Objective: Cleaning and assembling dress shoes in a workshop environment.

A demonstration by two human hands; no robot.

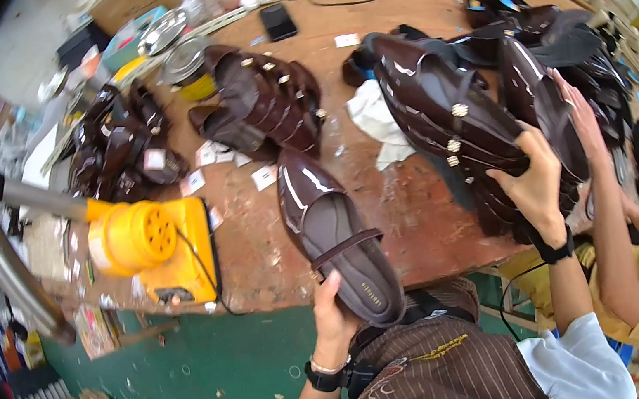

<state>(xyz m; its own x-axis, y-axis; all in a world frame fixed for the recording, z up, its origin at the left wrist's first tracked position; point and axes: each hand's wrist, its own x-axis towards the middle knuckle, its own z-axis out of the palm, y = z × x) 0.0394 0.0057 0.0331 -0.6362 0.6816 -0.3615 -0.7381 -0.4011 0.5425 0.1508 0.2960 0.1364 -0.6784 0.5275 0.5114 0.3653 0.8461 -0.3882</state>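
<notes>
Left hand (pixel 329 315) is gripping the heel end of a glossy brown shoe (pixel 339 242), fingers curled up around the back, and the shoe lies on the worktop (pixel 413 210) with its grey insole facing up. Its long axis runs away from that hand, heel nearest the wrist, pointed toe aiming up and slightly left across the board, and a thin strap (pixel 348 247) crosses it about midway

Right hand (pixel 536 183) is closed on a stack of matching brown shoes (pixel 452 116), thumb over the near edge, and the stack slants up and left from the palm, small metal studs showing along its side. Just to the right of this hand another person's hand (pixel 584 116) presses flat against the same pile

Beyond the left hand's fingertips, small white paper tags (pixel 264 176) lie scattered on the wood, square and pale. Further out sits another heap of brown shoes (pixel 266 99), with a round tin (pixel 185 66) just left of it. Well off to the left of the left hand stands a yellow machine (pixel 156 246) with a round vented face. Between the two hands, farther up the worktop, a crumpled white cloth (pixel 375 119); far beyond it, a dark phone (pixel 278 20) lying flat
</notes>
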